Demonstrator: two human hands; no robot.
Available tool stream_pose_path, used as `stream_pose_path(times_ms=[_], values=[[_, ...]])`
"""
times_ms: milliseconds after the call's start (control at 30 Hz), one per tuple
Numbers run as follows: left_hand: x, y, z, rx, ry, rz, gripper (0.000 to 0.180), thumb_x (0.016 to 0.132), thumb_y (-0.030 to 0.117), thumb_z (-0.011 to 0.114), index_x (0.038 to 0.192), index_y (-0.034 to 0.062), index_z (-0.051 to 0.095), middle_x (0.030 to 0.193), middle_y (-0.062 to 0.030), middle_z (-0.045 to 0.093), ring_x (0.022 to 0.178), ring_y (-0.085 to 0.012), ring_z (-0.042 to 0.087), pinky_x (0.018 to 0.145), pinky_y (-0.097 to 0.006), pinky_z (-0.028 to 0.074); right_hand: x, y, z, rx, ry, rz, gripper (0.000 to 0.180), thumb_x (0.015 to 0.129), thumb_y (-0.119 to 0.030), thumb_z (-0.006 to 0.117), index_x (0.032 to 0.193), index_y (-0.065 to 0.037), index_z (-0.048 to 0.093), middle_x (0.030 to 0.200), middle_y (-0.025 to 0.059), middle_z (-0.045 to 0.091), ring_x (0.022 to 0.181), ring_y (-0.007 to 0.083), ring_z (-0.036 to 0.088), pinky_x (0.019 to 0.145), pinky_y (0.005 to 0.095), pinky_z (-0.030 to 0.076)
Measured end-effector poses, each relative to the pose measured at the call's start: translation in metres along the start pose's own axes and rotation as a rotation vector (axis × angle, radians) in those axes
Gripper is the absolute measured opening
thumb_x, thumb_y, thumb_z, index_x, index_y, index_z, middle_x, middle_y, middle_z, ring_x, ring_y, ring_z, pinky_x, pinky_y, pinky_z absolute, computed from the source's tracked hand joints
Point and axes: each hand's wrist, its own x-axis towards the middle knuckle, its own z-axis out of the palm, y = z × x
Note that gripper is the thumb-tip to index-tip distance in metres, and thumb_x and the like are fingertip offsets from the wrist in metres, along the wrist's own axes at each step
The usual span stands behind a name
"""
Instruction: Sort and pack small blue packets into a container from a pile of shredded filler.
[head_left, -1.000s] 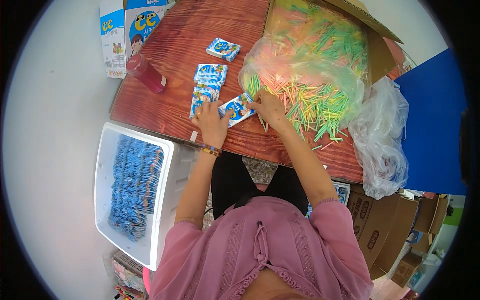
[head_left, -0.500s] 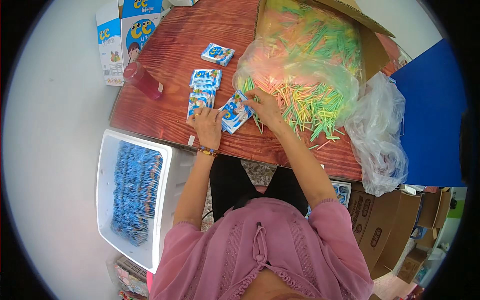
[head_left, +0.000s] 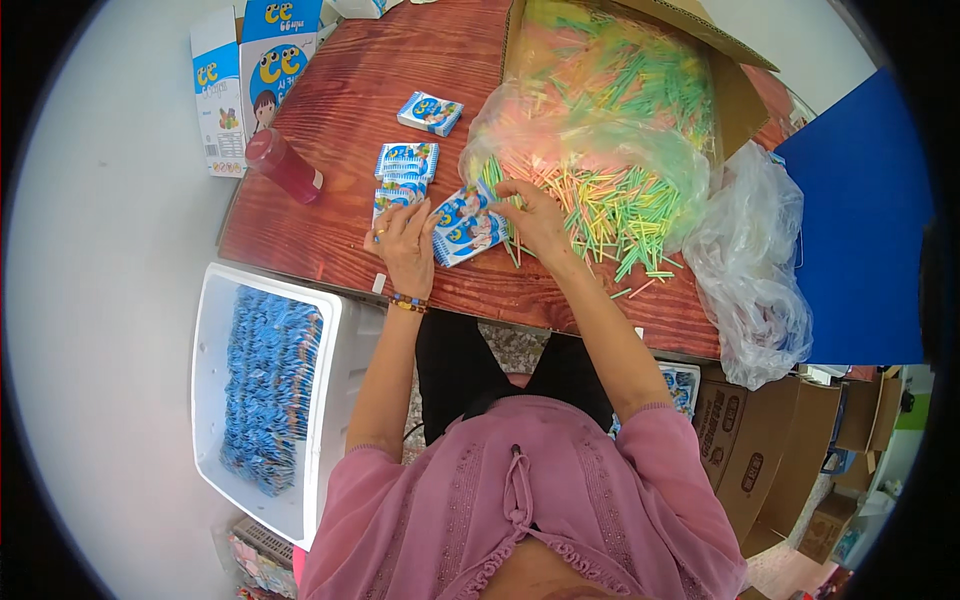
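Small blue packet (head_left: 468, 224): held flat on the wooden table (head_left: 330, 180), at the near edge of the loose heap of coloured sticks (head_left: 600, 205). Its long axis is set slanting, from near-left to far-right of that heap's fringe.

Left hand (head_left: 405, 245): laid palm-down on the packet's left end, fingers spread, pinning rather than clenched.

Right hand (head_left: 535, 215): nearer the heap, resting between packet and sticks, wrist bent inward; fingertips appear pinched on a stick at the packet's upper right corner, though the grip is partly hidden.

More blue packets (head_left: 405, 165) are stacked just left of the held one. A white bin (head_left: 215, 330) of packets is placed below the table edge.
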Motion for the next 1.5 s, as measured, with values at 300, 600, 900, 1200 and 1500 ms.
stream_pose_path(times_ms=[300,600,900,1200,1500], values=[[0.016,0.005,-0.025,-0.392,-0.189,0.095,0.016,0.087,0.013,0.064,0.099,0.0051,0.070,0.093,-0.0025,0.067,0.097,-0.0170,0.056,0.085,-0.034,0.035,-0.003,-0.027,-0.016,0.260,-0.146,0.049,0.028,0.083,-0.011,0.070,0.108,0.000,0.065,0.100,0.0053,0.068,0.092,0.0095,0.060,0.081,0.0248,0.048],[-0.001,0.049,-0.020,-1.366,-0.336,-0.783,0.013,0.088,0.004,0.065,0.099,-0.0004,0.069,0.089,-0.0009,0.069,0.075,-0.0032,0.060,0.066,-0.020,0.048,-0.042,-0.015,-0.030,0.516,-0.245,0.062,0.017,0.087,-0.013,0.068,0.098,-0.001,0.070,0.085,0.0007,0.068,0.075,0.0045,0.058,0.067,0.0219,0.046],[-0.019,0.069,-0.019,-1.439,-0.366,-0.928,0.016,0.087,0.003,0.065,0.102,-0.0023,0.067,0.094,-0.0040,0.069,0.079,-0.0070,0.063,0.071,-0.022,0.051,-0.061,-0.002,-0.053,0.500,-0.216,0.098,0.013,0.087,-0.012,0.068,0.080,-0.003,0.062,0.073,-0.0047,0.058,0.067,0.0021,0.050,0.059,0.0197,0.038],[-0.039,0.079,-0.012,-1.549,-0.249,-1.098,0.014,0.090,0.008,0.064,0.101,-0.0010,0.067,0.099,-0.0051,0.068,0.085,-0.0091,0.064,0.076,-0.025,0.051,-0.073,0.007,-0.047,0.586,-0.173,0.050,0.019,0.088,-0.013,0.067,0.073,-0.007,0.057,0.065,-0.0082,0.050,0.056,-0.0010,0.038,0.049,0.0183,0.025],[-0.049,0.076,-0.016,-1.634,-0.289,-1.179,0.022,0.095,0.020,0.058,0.105,0.0018,0.063,0.108,-0.0055,0.066,0.095,-0.0131,0.063,0.081,-0.029,0.050,-0.085,-0.020,-0.076,0.465,-0.213,0.000,0.016,0.086,-0.006,0.065,0.101,-0.006,0.066,0.079,-0.0024,0.059,0.070,0.0051,0.049,0.062,0.0225,0.039]])
